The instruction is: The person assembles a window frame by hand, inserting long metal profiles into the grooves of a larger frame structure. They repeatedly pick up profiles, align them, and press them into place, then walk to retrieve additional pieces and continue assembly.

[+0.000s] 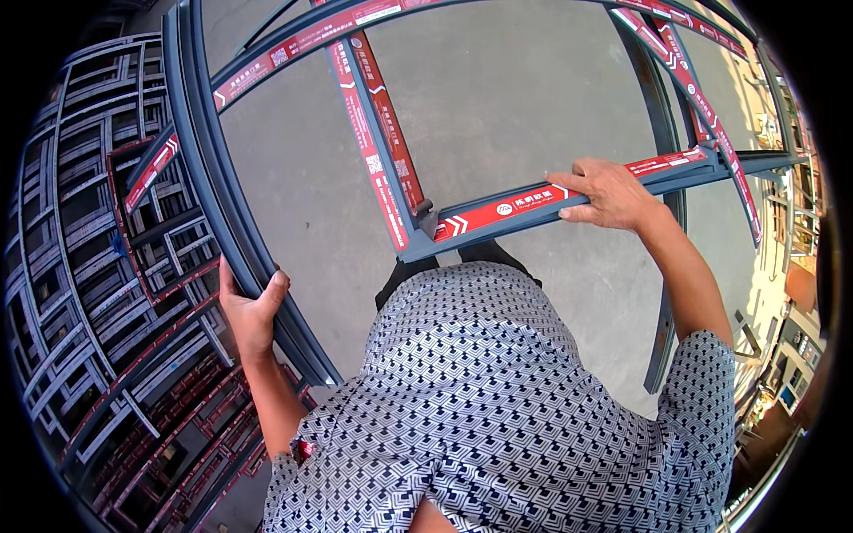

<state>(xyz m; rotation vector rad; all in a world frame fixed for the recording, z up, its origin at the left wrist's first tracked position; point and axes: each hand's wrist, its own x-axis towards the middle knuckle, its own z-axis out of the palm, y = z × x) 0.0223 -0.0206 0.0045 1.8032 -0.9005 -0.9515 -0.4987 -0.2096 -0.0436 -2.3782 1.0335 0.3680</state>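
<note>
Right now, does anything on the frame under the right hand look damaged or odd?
Yes: a grey flap sticks up at the near left inner corner of the dark frame. It looks odd because the red strip beside it lies flat; I cannot tell if it is loose film.

Frames Crowd the Left Side

And there they are, a great jumble of grey metal frames [89, 266], bars crossing bars, with red-striped frames [191, 426] lower down! Grey floor [524, 89] fills the middle; far right, sunlit clutter [771, 120], an orange-brown panel [800, 286] among it.
</note>
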